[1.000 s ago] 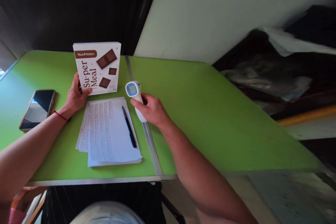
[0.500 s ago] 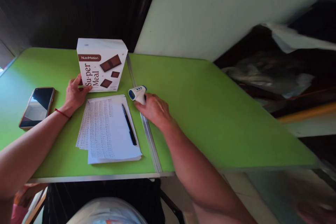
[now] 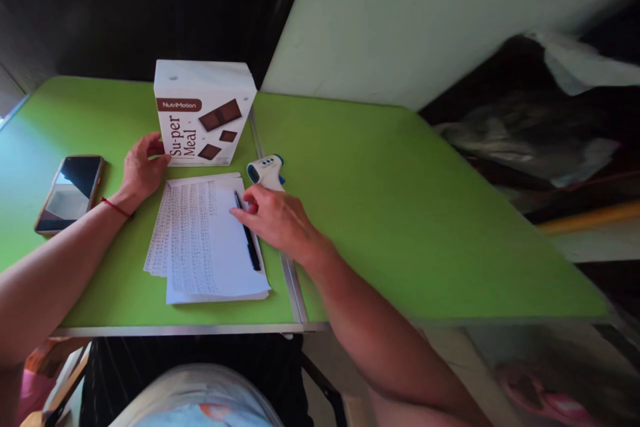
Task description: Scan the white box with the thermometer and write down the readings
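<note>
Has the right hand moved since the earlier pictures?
Yes: judged against the metal strip, the right hand has moved left, now reaching over the pen.

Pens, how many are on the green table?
1: the slim black pen lying on the white paper sheets, partly covered by the bare right hand. Others may be hidden.

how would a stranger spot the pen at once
On the green table, find the papers nearer than the white box. The pen lies along their right side, partly hidden by the right hand; it is slim and black, unlike the white-and-blue device beyond.
</note>
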The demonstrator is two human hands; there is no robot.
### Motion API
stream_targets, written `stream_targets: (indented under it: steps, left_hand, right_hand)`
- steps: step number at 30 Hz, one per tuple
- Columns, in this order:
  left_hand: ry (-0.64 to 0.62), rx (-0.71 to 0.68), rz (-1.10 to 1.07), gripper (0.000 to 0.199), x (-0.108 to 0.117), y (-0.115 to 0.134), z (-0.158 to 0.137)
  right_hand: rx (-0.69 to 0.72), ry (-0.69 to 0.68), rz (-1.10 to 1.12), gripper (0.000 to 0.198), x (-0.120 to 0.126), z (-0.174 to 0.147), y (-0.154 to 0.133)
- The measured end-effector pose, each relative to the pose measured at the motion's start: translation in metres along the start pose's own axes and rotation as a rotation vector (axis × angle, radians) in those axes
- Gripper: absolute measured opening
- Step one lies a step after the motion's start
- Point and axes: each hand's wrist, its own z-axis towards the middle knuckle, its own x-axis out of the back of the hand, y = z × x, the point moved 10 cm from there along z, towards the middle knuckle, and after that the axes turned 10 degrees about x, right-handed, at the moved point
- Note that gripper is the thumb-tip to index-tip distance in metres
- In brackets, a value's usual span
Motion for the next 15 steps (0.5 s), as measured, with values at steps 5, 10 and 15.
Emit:
stream_targets:
  steps: [5,10,15]
  left_hand:
    - [0.209,-0.136,0.105,0.032,0.023,0.039,-0.031]
    - [-0.425,-0.503,0.325,0.005,-0.04,0.109,-0.124]
    - [-0.771,-0.614,0.92,0.057,-0.079,0.112,-0.208]
  right_hand:
    - [0.026,-0.057,0.001,0.021,-0.016,0.0,-0.005]
    - [0.071,0.113,0.166,0.033,0.0,0.001,0.008]
    - [0.137,0.398,0.503,0.035,0.023,-0.006,0.028]
